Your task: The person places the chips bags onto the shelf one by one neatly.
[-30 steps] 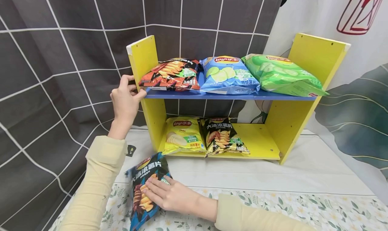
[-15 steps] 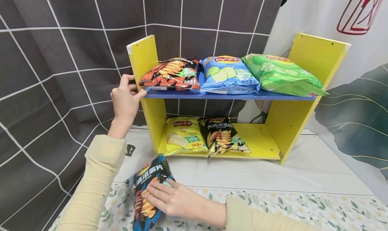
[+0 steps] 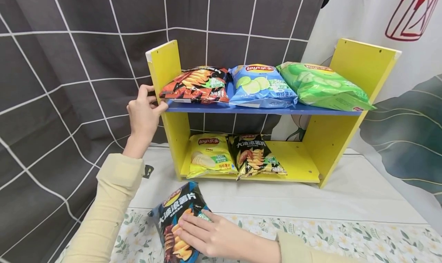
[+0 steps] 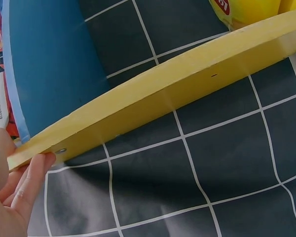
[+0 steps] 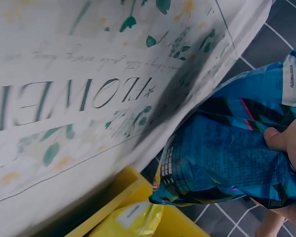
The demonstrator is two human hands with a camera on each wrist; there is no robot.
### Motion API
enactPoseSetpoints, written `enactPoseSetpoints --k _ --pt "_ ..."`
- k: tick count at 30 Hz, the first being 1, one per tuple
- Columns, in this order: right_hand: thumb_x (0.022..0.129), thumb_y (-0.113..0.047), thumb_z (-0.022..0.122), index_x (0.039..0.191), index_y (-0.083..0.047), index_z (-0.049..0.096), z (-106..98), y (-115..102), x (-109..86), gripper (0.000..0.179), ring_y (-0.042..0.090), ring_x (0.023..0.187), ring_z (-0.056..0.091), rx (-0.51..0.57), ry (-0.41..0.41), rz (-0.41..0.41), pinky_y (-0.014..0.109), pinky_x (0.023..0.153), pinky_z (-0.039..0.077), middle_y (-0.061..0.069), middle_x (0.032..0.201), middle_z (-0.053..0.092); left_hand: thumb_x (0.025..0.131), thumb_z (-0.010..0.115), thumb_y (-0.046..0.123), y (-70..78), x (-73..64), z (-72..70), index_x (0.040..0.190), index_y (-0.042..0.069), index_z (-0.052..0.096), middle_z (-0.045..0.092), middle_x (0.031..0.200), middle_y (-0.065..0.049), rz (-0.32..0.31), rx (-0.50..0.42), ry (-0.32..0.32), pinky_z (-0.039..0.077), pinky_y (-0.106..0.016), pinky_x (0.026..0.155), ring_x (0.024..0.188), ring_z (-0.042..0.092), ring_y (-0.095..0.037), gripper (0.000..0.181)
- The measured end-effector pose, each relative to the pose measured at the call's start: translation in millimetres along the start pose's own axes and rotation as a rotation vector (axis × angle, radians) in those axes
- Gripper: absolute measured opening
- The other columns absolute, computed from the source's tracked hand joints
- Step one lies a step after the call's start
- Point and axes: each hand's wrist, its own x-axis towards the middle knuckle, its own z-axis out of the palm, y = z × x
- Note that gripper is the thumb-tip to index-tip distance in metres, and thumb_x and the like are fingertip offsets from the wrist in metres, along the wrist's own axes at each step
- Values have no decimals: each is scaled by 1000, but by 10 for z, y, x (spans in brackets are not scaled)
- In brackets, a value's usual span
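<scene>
My left hand [image 3: 143,111] grips the front edge of the left side panel of a yellow shelf unit [image 3: 175,140], level with its blue upper board. In the left wrist view, the thumb and fingers [image 4: 32,182] lie on either side of that panel. With my right hand [image 3: 222,234] I hold a blue and black bag of potato chips [image 3: 172,213] in front of the shelf's lower left corner. Its printed front faces up under my fingers. The right wrist view shows the thumb [image 5: 281,140] against the bag's blue back.
Red [image 3: 195,86], blue [image 3: 259,88] and green [image 3: 322,86] chip bags lie along the upper board. Yellow [image 3: 208,153] and black [image 3: 253,155] chip bags lean on the lower board. A flowered cloth [image 3: 331,238] covers the table. Behind hangs a dark grid-patterned curtain [image 3: 86,63].
My right hand and the blue and black chip bag have moved to the right and a little toward me, away from the shelf. The left hand keeps its hold on the panel.
</scene>
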Motion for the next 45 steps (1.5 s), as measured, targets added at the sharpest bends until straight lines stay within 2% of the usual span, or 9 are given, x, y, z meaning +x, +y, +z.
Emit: enactPoseSetpoints --k 7,12,15,17,19,22,28,37,45 --pt "99 -48 39 148 -5 36 -252 1 -230 65 17 139 42 150 -165 46 32 99 49 9 148 45 86 63 10 4 -14 -5 117 -1 55 71 106 -19 -6 -3 -6 57 -42 77 87 72 -31 35" --pt "100 -53 31 152 -6 21 -436 14 -414 72 19 145 29 144 -252 85 32 111 36 8 156 33 86 63 10 14 -18 0 117 -1 55 71 106 -19 -2 -7 -8 57 -42 77 87 72 -31 35" --pt "100 -52 31 149 -4 32 -473 46 -505 69 20 141 38 127 -157 115 34 114 32 10 150 43 85 63 9 20 -10 -1 117 -1 55 72 105 -19 6 -10 -1 57 -42 77 86 73 -31 34" --pt "103 -40 31 145 -4 40 -473 82 -557 56 20 135 46 80 -75 125 35 111 38 10 144 51 85 63 9 26 -3 -7 116 -2 55 72 105 -19 10 -12 4 57 -42 76 86 73 -31 34" --pt "105 -25 31 140 -4 48 -453 125 -601 44 20 125 57 13 18 126 36 97 50 9 134 60 85 63 8 32 2 -15 116 -2 55 71 105 -19 9 -14 7 57 -42 76 87 73 -31 34" --pt "103 -3 31 137 -4 51 -433 206 -673 40 20 116 63 -92 97 112 35 84 56 8 127 65 85 63 8 33 6 -25 116 -1 55 71 106 -19 5 -11 11 57 -42 77 87 73 -31 34" --pt "100 -1 38 132 -2 56 -456 392 -783 37 24 117 63 -193 234 102 41 103 44 12 129 63 85 63 9 26 -3 -22 116 -1 55 72 105 -18 3 -1 9 57 -42 77 87 73 -30 34" --pt "96 8 39 132 -5 57 -470 709 -1054 43 26 126 55 -314 255 207 42 109 38 12 125 64 84 63 8 22 -6 -16 116 -2 55 72 105 -19 6 -4 7 57 -43 75 86 73 -31 34" --pt "89 5 38 122 -1 64 -301 1071 -1467 43 29 126 55 -281 247 310 38 114 32 18 121 67 84 63 9 7 -7 1 115 -2 55 72 104 -19 8 -5 10 57 -42 75 85 73 -31 34"
